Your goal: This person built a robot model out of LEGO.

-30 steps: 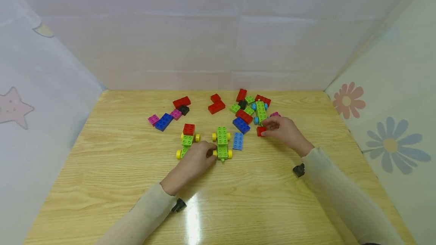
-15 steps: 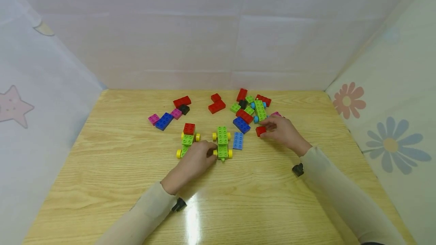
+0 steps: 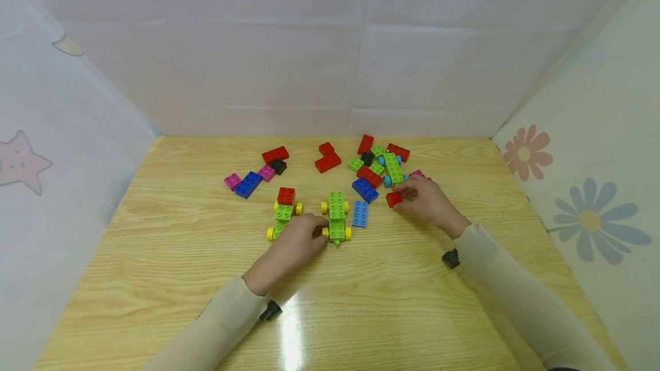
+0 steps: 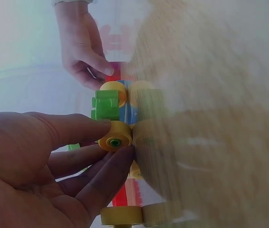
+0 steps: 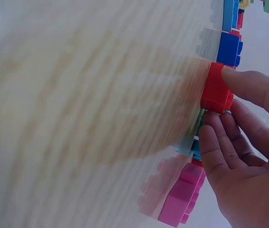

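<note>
My left hand [image 3: 299, 239] lies between two toy cars with yellow wheels, thumb and fingers pinching a near wheel [image 4: 115, 135] of the right-hand green car [image 3: 336, 210]. The other green car [image 3: 283, 212], with a red brick [image 3: 286, 195] on top, is partly hidden behind this hand. Farther right, my right hand [image 3: 428, 202] holds a small red brick [image 5: 215, 88] at the tabletop, thumb on one side and fingers on the other. Just beyond it stands a green car base with blue wheels [image 3: 393, 167]. A light blue brick [image 3: 360, 214] lies between the hands.
Loose red, lime, black and dark blue bricks [image 3: 365, 189] cluster behind the right hand, with pink bricks [image 5: 182, 194] beside it. At the back left lie a blue brick [image 3: 248, 184] and red, pink and black ones. Two red bricks [image 3: 327, 161] sit back centre. Cloth walls enclose the table.
My right hand has shifted slightly left with the small red brick, which has turned a little. The blue-wheeled car base has edged away and left. My left hand stays put.
</note>
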Available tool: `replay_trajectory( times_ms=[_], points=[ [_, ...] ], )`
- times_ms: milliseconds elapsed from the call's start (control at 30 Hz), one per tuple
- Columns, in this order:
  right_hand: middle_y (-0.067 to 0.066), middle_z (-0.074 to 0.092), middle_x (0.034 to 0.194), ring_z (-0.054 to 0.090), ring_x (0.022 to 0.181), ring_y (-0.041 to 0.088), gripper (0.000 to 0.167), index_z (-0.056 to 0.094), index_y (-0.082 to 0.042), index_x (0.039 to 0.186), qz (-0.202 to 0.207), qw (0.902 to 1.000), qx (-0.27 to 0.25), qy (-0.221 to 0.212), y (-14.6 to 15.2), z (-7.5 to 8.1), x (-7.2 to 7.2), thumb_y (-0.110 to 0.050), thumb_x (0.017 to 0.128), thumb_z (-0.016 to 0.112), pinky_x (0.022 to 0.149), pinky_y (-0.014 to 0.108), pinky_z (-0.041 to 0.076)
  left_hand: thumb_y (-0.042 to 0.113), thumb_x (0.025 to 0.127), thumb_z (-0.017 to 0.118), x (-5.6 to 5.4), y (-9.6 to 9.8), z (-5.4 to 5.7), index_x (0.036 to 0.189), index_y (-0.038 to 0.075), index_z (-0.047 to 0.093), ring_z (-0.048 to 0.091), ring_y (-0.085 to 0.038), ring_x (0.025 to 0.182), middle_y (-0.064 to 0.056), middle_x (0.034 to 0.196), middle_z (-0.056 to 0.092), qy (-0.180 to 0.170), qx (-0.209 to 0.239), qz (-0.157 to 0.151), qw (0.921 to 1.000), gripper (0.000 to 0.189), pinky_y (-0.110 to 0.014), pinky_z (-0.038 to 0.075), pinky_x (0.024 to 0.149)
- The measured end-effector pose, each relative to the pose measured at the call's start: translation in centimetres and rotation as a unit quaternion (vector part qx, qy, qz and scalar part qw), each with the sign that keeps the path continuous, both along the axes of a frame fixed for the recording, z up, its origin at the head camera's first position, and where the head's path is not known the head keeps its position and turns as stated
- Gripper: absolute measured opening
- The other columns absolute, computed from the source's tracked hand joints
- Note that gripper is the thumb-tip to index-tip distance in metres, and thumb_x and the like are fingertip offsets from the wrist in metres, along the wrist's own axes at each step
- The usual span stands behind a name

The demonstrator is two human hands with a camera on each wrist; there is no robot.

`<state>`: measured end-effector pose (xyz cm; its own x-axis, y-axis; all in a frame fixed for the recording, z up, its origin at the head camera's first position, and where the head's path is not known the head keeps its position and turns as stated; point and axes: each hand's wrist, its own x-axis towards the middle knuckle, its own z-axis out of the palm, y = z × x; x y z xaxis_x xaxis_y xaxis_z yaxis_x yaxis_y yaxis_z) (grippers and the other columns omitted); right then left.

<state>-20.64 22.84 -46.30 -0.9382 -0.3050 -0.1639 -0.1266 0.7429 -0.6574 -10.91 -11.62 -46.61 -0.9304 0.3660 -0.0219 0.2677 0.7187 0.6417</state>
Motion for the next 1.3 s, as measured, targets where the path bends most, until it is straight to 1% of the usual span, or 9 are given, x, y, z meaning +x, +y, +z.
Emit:
replay_trajectory(
  times_ms=[67,233,300,367,567,633,800,967,1300],
  points=[
    [0.015,0.072,0.131,0.071,0.119,0.034,0.043,0.076,-0.005,0.139,0.003,1.0,0.002,0.002,0.0,0.0,0.0,-0.014,0.098,0.088,0.11,0.056,0.061,0.009,0.101,0.078,0.1,0.1,0.5,0.128,-0.001,0.08,0.069,-0.024,0.097,-0.014,0.116,0.081,-0.007,0.001,0.003,1.0,0.029,-0.047,0.062,0.091],
    [0.014,0.072,0.126,0.072,0.113,0.032,0.042,0.078,-0.004,0.137,0.008,0.9999,0.013,0.008,-0.1,0.1,0.0,-0.016,0.098,0.088,0.106,0.054,0.062,0.01,0.101,0.077,-0.2,-0.2,-0.4,0.128,0.0,0.08,0.069,-0.023,0.096,-0.013,0.115,0.081,0.01,0.001,-0.005,0.9999,0.028,-0.044,0.062,0.088],
    [0.013,0.072,0.125,0.072,0.111,0.031,0.042,0.078,-0.004,0.136,0.007,0.9998,0.016,0.01,0.0,0.1,0.0,-0.017,0.098,0.088,0.104,0.053,0.063,0.012,0.101,0.078,-0.5,-0.4,-1.5,0.128,0.002,0.081,0.068,-0.021,0.093,-0.011,0.113,0.081,0.024,-0.002,-0.01,0.9997,0.029,-0.041,0.061,0.084],
    [0.013,0.073,0.124,0.072,0.11,0.031,0.041,0.078,-0.004,0.135,0.007,0.9998,0.017,0.011,0.0,0.1,0.1,-0.018,0.098,0.088,0.104,0.053,0.063,0.013,0.1,0.08,-0.5,-0.3,-1.4,0.127,0.004,0.081,0.068,-0.019,0.093,-0.008,0.112,0.081,0.015,-0.001,-0.004,0.9999,0.029,-0.042,0.061,0.085],
    [0.014,0.076,0.125,0.073,0.111,0.032,0.042,0.078,-0.004,0.135,-0.001,0.9999,0.015,0.006,0.0,0.4,0.2,-0.02,0.098,0.089,0.104,0.053,0.063,0.017,0.099,0.082,-1.2,-0.5,-3.7,0.128,0.01,0.083,0.066,-0.012,0.094,-0.002,0.112,0.081,0.017,-0.01,0.01,0.9998,0.03,-0.039,0.06,0.088],
    [0.015,0.077,0.126,0.073,0.112,0.032,0.043,0.077,-0.004,0.135,-0.005,0.9999,0.015,0.005,0.0,0.6,0.2,-0.022,0.098,0.089,0.105,0.054,0.063,0.017,0.099,0.082,-1.2,-0.4,-3.7,0.128,0.009,0.083,0.065,-0.012,0.093,-0.001,0.112,0.081,0.015,-0.009,0.014,0.9997,0.03,-0.039,0.06,0.089],
    [0.011,0.078,0.127,0.075,0.114,0.03,0.042,0.077,-0.009,0.136,-0.01,0.9999,0.008,0.001,-0.3,1.1,0.3,-0.027,0.099,0.088,0.106,0.054,0.063,0.014,0.1,0.081,-0.7,-0.3,-2.2,0.129,0.007,0.082,0.067,-0.015,0.096,-0.004,0.114,0.081,0.008,-0.006,0.009,0.9999,0.03,-0.041,0.061,0.09],
    [0.007,0.081,0.126,0.077,0.114,0.027,0.04,0.078,-0.014,0.135,-0.005,1.0,0.006,-0.003,-1.4,1.8,0.3,-0.03,0.1,0.088,0.106,0.052,0.064,0.015,0.099,0.079,-0.9,-0.4,-3.1,0.128,0.008,0.082,0.067,-0.014,0.095,-0.003,0.113,0.081,0.017,-0.006,0.003,0.9998,0.03,-0.04,0.061,0.088],
    [0.004,0.079,0.13,0.075,0.116,0.026,0.041,0.079,-0.017,0.136,0.021,0.9991,-0.037,0.0,-5.0,3.8,0.5,-0.029,0.099,0.088,0.104,0.051,0.063,0.013,0.098,0.079,-0.9,-0.2,-3.0,0.127,0.008,0.083,0.066,-0.015,0.093,-0.003,0.11,0.081,0.024,-0.004,0.007,0.9997,0.03,-0.041,0.059,0.088]
  ],
)
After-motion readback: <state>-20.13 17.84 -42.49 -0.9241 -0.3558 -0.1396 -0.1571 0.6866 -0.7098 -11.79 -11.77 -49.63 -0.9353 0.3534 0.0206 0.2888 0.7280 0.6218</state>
